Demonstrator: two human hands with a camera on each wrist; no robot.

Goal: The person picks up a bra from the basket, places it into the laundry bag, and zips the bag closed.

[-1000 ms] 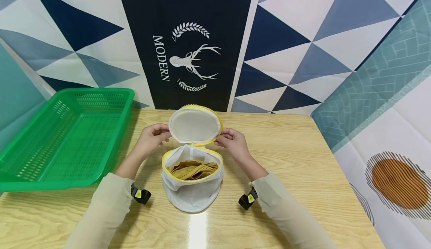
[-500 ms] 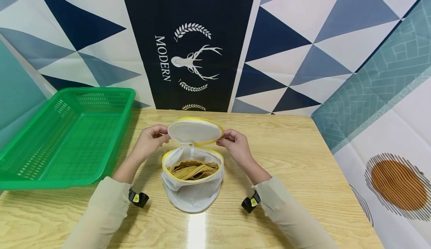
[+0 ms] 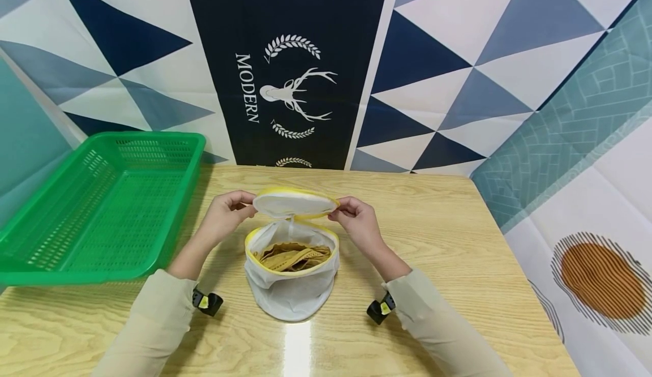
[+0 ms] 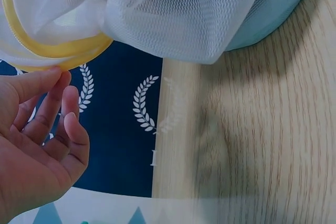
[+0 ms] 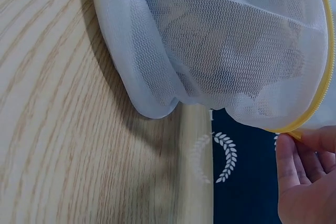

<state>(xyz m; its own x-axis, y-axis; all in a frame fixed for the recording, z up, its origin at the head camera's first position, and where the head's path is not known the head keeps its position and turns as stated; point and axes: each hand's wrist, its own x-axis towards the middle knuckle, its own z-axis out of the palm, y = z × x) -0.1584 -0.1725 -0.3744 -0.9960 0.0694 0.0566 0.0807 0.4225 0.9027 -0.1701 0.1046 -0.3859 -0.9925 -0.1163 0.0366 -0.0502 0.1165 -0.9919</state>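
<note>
A white mesh laundry bag (image 3: 292,298) with yellow zipper trim stands on the table, its round lid (image 3: 295,204) raised at the back. Inside the bag's mouth lies folded mustard-brown fabric (image 3: 292,257) with a perforated, lacy look. My left hand (image 3: 227,214) pinches the lid's left edge between thumb and forefinger; the left wrist view shows the yellow rim (image 4: 79,48) at those fingertips. On the other side, my right hand (image 3: 357,222) pinches the lid's right edge, beside a small yellow tab (image 5: 295,134) in the right wrist view.
A green plastic basket (image 3: 117,207) with perforated walls sits at the left of the wooden table (image 3: 433,241). A patterned cloth backdrop (image 3: 305,71) rises behind the table's back edge. Each wrist wears a black camera (image 3: 209,303).
The lid has tilted forward and down toward the bag's mouth, showing less of its white inner face. Both hands keep hold of its edge, and the bag stays in place.
</note>
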